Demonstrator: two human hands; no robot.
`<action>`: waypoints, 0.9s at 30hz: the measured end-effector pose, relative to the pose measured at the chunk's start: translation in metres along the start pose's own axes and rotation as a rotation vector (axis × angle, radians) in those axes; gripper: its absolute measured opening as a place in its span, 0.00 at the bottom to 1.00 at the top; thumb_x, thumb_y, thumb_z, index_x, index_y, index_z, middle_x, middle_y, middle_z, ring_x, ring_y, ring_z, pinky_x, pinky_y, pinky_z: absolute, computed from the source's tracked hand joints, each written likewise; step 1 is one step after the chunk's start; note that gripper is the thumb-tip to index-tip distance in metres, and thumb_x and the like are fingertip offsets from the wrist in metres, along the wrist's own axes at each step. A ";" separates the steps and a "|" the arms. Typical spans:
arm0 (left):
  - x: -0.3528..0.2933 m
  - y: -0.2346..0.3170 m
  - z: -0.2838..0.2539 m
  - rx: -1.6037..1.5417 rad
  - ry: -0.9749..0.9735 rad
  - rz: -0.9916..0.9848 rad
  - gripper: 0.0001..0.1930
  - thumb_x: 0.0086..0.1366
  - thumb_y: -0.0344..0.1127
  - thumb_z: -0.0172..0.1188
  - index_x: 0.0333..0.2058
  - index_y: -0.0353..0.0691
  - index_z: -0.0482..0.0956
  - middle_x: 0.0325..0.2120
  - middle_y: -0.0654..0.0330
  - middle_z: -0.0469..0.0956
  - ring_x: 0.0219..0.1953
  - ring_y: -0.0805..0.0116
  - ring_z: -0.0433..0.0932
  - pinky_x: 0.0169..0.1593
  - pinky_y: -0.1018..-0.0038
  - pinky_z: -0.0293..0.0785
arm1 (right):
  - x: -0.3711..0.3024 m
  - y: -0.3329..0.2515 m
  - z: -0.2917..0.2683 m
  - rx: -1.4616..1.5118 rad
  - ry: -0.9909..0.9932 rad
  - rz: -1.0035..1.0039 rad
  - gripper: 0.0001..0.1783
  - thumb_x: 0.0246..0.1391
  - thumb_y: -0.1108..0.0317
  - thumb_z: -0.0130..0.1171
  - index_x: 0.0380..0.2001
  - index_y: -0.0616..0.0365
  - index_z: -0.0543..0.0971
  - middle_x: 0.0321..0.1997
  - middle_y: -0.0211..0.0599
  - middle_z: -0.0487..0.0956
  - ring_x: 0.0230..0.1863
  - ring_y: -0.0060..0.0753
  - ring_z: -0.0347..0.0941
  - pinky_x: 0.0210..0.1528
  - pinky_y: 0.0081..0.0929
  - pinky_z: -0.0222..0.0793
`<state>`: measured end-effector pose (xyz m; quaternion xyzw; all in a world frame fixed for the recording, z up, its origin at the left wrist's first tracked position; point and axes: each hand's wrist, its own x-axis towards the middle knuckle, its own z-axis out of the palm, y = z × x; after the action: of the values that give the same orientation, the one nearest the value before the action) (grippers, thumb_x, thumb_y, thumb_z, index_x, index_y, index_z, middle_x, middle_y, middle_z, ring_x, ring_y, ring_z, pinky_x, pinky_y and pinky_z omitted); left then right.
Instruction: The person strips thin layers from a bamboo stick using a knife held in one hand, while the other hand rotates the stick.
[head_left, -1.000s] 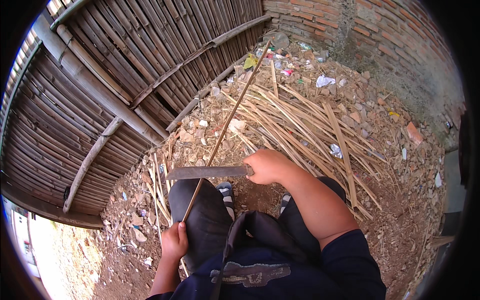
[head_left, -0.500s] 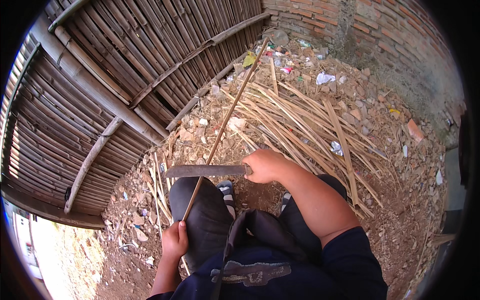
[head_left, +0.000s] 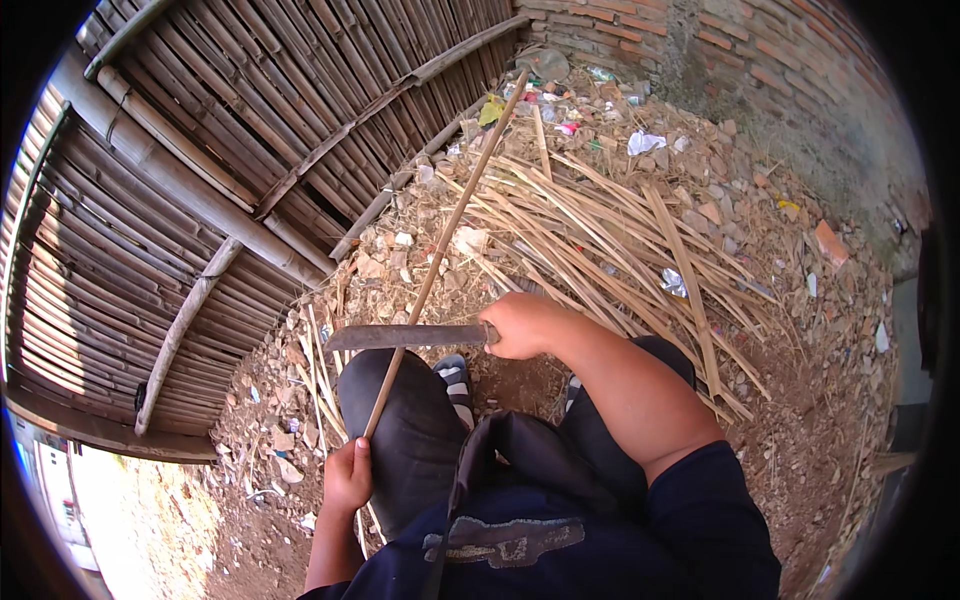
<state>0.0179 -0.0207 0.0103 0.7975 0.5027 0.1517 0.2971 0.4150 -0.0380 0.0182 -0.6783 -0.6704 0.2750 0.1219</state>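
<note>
A machete [head_left: 405, 337] with a dark, worn blade lies level across the middle of the view, its handle gripped in my right hand [head_left: 520, 325]. The blade crosses over a long thin bamboo strip [head_left: 445, 235]. My left hand [head_left: 348, 475] is closed around the near end of that strip, beside my left knee [head_left: 385, 400]. From there the strip slants up and away toward the far rubble. Where the blade and strip cross, I cannot tell how far the edge bites in.
A heap of split bamboo strips [head_left: 600, 240] lies ahead to the right. More strips [head_left: 318, 375] lie left of my left knee. A bamboo slat wall [head_left: 390, 60] rises at the left, a brick wall [head_left: 740, 50] at the far right. Rubble and litter cover the ground.
The whole view has shifted slightly. The machete and the strip keep nearly the same crossing, and both hands keep their grips.
</note>
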 end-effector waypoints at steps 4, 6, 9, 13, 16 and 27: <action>0.001 -0.005 0.000 -0.069 -0.031 -0.020 0.27 0.80 0.47 0.47 0.23 0.35 0.72 0.13 0.60 0.69 0.19 0.70 0.68 0.26 0.66 0.65 | -0.002 -0.002 -0.003 0.003 -0.002 -0.004 0.14 0.49 0.58 0.70 0.37 0.53 0.85 0.36 0.46 0.85 0.43 0.52 0.83 0.46 0.48 0.78; 0.001 -0.006 0.000 -0.073 -0.037 -0.025 0.27 0.80 0.47 0.47 0.23 0.35 0.72 0.13 0.61 0.69 0.19 0.70 0.68 0.26 0.67 0.65 | -0.002 -0.001 -0.003 0.001 -0.004 -0.004 0.14 0.50 0.57 0.70 0.37 0.53 0.85 0.36 0.46 0.85 0.43 0.53 0.83 0.46 0.48 0.78; 0.003 -0.007 -0.001 -0.087 -0.048 -0.028 0.27 0.80 0.47 0.47 0.23 0.35 0.72 0.14 0.61 0.69 0.19 0.71 0.68 0.26 0.67 0.65 | 0.000 0.002 -0.002 -0.008 -0.007 -0.003 0.15 0.50 0.57 0.70 0.37 0.53 0.85 0.37 0.47 0.85 0.43 0.53 0.83 0.46 0.48 0.78; 0.001 -0.010 0.001 -0.092 -0.041 -0.031 0.27 0.80 0.47 0.47 0.23 0.35 0.72 0.14 0.58 0.70 0.18 0.67 0.70 0.26 0.65 0.66 | -0.005 -0.005 -0.009 -0.015 -0.006 0.006 0.14 0.49 0.59 0.69 0.38 0.52 0.85 0.36 0.47 0.85 0.43 0.53 0.83 0.46 0.48 0.78; -0.004 0.000 0.003 0.030 0.021 -0.006 0.26 0.80 0.47 0.47 0.24 0.34 0.73 0.14 0.52 0.71 0.18 0.59 0.72 0.26 0.62 0.67 | -0.008 -0.007 -0.004 -0.059 0.066 -0.030 0.13 0.49 0.60 0.68 0.37 0.52 0.85 0.36 0.47 0.85 0.43 0.53 0.83 0.46 0.49 0.78; -0.004 0.005 0.004 0.102 0.058 0.020 0.25 0.79 0.46 0.47 0.24 0.34 0.72 0.15 0.46 0.71 0.19 0.47 0.74 0.26 0.58 0.67 | -0.003 -0.005 -0.004 -0.035 0.023 -0.055 0.18 0.51 0.56 0.68 0.43 0.51 0.85 0.35 0.49 0.85 0.42 0.54 0.83 0.46 0.49 0.78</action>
<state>0.0218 -0.0268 0.0101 0.8118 0.5101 0.1518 0.2402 0.4132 -0.0404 0.0243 -0.6646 -0.6921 0.2521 0.1254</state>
